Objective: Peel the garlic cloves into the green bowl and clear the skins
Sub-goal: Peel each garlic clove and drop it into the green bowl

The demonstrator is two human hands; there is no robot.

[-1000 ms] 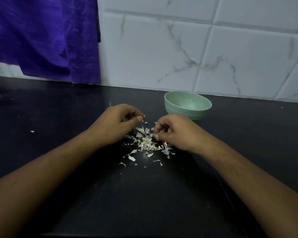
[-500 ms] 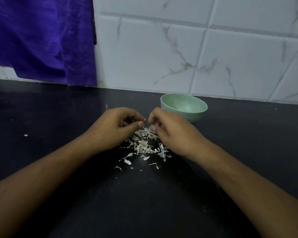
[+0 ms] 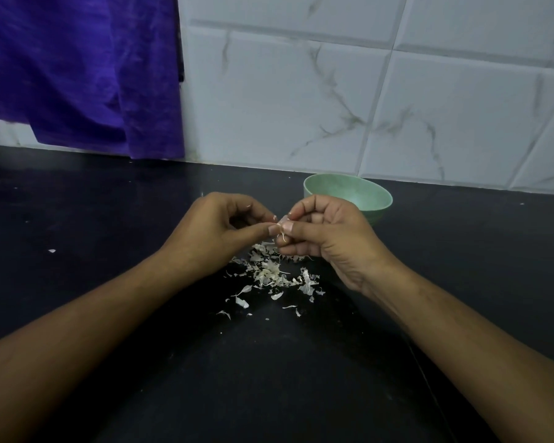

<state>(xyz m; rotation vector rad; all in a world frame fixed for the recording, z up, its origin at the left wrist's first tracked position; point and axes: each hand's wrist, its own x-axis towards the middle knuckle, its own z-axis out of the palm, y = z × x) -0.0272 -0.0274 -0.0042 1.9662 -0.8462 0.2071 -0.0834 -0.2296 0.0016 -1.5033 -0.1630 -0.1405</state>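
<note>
Both hands, left hand (image 3: 218,233) and right hand (image 3: 325,238), are pinching 1 garlic clove (image 3: 282,226) above the skins (image 3: 274,273); a slipping grip is risking dropping it short of the green bowl (image 3: 370,203).

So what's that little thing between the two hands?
A clove, pinched by both the left hand and the right hand, held above the skins on the counter. The head view shows it.
</note>
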